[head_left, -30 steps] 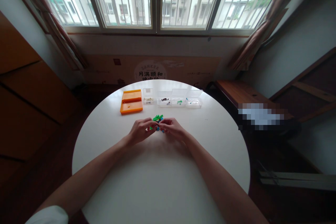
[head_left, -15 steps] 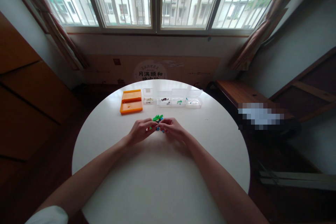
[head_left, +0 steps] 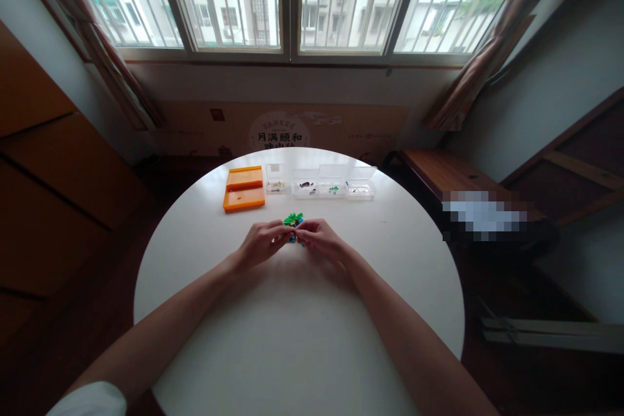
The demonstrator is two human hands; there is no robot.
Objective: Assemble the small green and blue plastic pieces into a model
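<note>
A small toy-brick model [head_left: 293, 218] with green leaf-like pieces on top and blue parts below is between my hands, over the middle of the white table. My left hand [head_left: 263, 238] is closed at its left side, fingertips pinched on it. From the right, my right hand [head_left: 318, 236] also pinches at the model, and the fingertips of both hands meet in front of it. Much of the model's lower part is hidden behind my fingers. Any tiny piece between the fingertips is too small to make out.
Beyond my hands, an orange box [head_left: 244, 197] lies unfolded at the left on the round white table [head_left: 292, 338]. Beside it stand several clear plastic boxes [head_left: 305, 194] with small brown, green and blue pieces. A wooden bench [head_left: 424, 169] is at the right.
Both hands stay in nearly the same place on the brick model. Only the fingertips have shifted very slightly.
</note>
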